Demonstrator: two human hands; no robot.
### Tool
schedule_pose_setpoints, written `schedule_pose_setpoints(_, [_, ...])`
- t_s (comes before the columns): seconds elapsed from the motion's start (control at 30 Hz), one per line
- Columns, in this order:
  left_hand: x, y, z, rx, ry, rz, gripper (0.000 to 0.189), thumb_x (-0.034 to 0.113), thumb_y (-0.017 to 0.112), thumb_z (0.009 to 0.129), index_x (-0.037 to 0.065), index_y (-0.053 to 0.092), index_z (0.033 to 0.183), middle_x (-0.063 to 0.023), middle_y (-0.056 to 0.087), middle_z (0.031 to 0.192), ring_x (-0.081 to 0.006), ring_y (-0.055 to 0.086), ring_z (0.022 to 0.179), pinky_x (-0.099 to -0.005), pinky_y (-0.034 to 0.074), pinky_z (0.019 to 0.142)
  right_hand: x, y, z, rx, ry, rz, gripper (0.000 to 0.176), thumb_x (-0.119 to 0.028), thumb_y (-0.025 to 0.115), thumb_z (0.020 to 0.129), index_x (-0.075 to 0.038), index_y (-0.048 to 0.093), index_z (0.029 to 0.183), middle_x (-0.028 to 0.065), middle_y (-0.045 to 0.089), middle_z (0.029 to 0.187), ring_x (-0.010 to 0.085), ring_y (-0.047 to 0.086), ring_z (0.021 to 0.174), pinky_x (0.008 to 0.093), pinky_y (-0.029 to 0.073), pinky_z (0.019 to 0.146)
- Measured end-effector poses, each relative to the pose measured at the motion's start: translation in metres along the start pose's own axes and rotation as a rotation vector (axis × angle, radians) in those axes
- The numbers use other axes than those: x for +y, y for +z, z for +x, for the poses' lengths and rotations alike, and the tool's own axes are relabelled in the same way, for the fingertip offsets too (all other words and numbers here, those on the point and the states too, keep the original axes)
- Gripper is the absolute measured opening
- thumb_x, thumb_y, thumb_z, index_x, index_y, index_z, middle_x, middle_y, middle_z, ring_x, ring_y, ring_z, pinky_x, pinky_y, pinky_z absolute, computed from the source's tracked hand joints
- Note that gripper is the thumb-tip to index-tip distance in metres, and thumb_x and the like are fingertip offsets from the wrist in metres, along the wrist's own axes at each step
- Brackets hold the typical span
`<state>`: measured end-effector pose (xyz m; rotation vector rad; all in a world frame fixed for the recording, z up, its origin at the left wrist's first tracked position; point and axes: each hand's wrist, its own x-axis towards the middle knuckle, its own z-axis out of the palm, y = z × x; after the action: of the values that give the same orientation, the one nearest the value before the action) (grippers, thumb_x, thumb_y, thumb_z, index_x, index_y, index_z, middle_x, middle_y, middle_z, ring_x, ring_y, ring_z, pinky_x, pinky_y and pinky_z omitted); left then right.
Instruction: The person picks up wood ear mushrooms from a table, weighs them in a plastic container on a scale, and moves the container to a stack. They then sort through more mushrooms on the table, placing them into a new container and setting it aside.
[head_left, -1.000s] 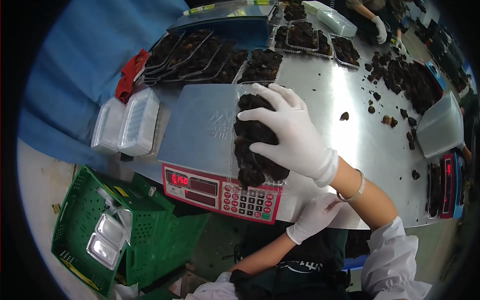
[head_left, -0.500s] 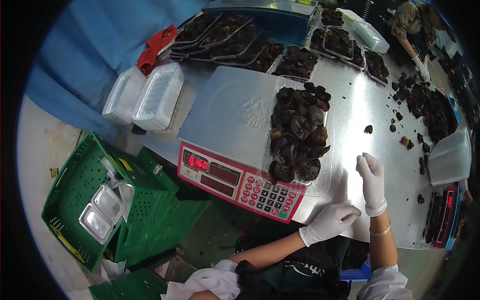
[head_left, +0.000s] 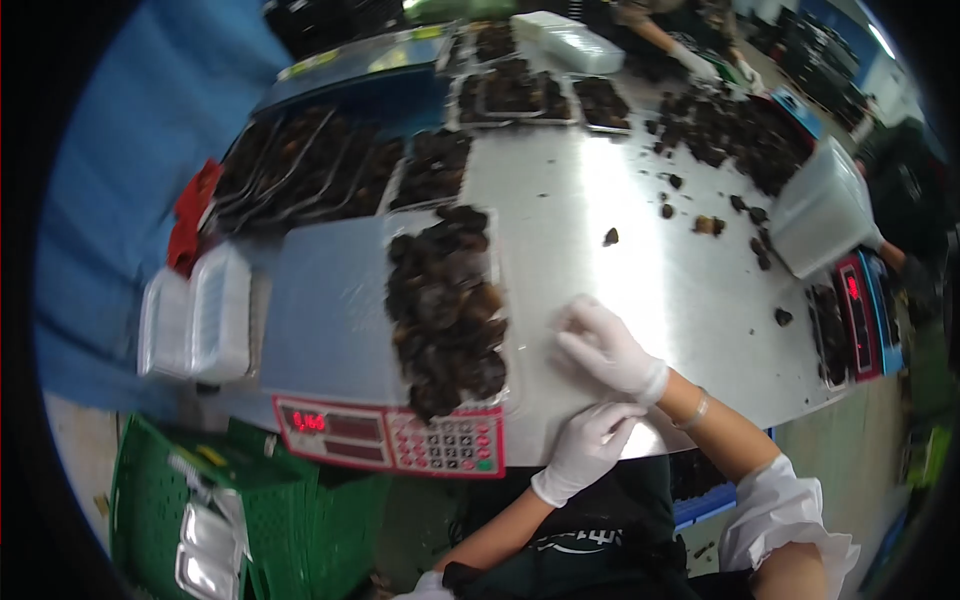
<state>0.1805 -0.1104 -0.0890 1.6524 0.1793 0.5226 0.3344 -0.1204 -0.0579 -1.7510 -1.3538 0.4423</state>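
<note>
My left hand (head_left: 587,450), in a white glove, is just past the front table edge, fingers loosely bent, thumb apart and nothing visible in it. Above it my gloved right hand (head_left: 612,352) hovers over the metal table, fingers pointing left, somewhat blurred, apparently with nothing between them. Left of both hands, a clear plastic tray heaped with dark wood ear mushrooms (head_left: 445,310) lies on the right part of the scale (head_left: 320,320), overhanging its keypad. Red digits glow on the scale's display (head_left: 308,420); they look like 0.160.
Stacked empty trays (head_left: 220,315) stand left of the scale, above green crates (head_left: 335,520). Filled trays (head_left: 515,92) line the back. Loose mushrooms (head_left: 730,135) are piled at right, near a tray stack (head_left: 825,210) and a second scale (head_left: 862,315). A co-worker's gloved hand (head_left: 695,65) is at the pile.
The view has swung right, so the scale and tray appear farther left. My right hand has moved left toward the tray, and its fingers have loosened from a fist. The tray stays on the scale.
</note>
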Motion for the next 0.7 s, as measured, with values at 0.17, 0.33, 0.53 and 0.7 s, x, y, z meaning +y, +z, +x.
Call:
schedule_pose_setpoints(0.17, [0.005,0.000,0.003,-0.052,0.003,0.146,0.017,0.003,0.063,0.091,0.004,0.072,0.106,-0.0112,0.068,0.084,-0.0220,0.064,0.071,-0.0323,0.050,0.065,0.042,0.019,0.041,-0.073,-0.104,-0.375,0.062,-0.028,0.048,0.100,0.003,0.029,0.151,0.0267,0.032,0.155,0.0400,0.028,0.146,0.0482,0.021,0.121])
schedule_pose_setpoints(0.33, [0.006,0.002,0.004,-0.101,-0.009,0.202,0.017,0.003,0.063,0.090,0.004,0.072,0.104,-0.0105,0.067,0.081,-0.0199,0.065,0.070,-0.0311,0.050,0.065,0.098,-0.005,0.106,0.077,0.146,-0.752,0.073,-0.049,0.038,0.101,0.003,0.028,0.152,0.0230,0.029,0.158,0.0353,0.023,0.149,0.0456,0.017,0.122])
schedule_pose_setpoints(0.53, [0.007,0.004,0.003,-0.084,-0.067,0.192,0.018,0.001,0.061,0.090,0.003,0.073,0.103,-0.0087,0.068,0.076,-0.0170,0.065,0.068,-0.0295,0.050,0.065,0.191,-0.125,0.128,0.254,0.561,-0.795,0.082,-0.057,0.036,0.098,0.001,0.024,0.155,0.0208,0.022,0.162,0.0324,0.016,0.152,0.0451,0.012,0.123])
schedule_pose_setpoints(0.7, [0.008,0.004,0.003,-0.083,-0.086,0.273,0.018,0.001,0.061,0.089,0.003,0.073,0.102,-0.0074,0.068,0.075,-0.0159,0.065,0.068,-0.0283,0.050,0.064,0.218,-0.154,0.099,0.493,0.648,-0.884,0.080,-0.053,0.043,0.097,0.004,0.029,0.152,0.0241,0.027,0.159,0.0369,0.020,0.150,0.0459,0.015,0.123])
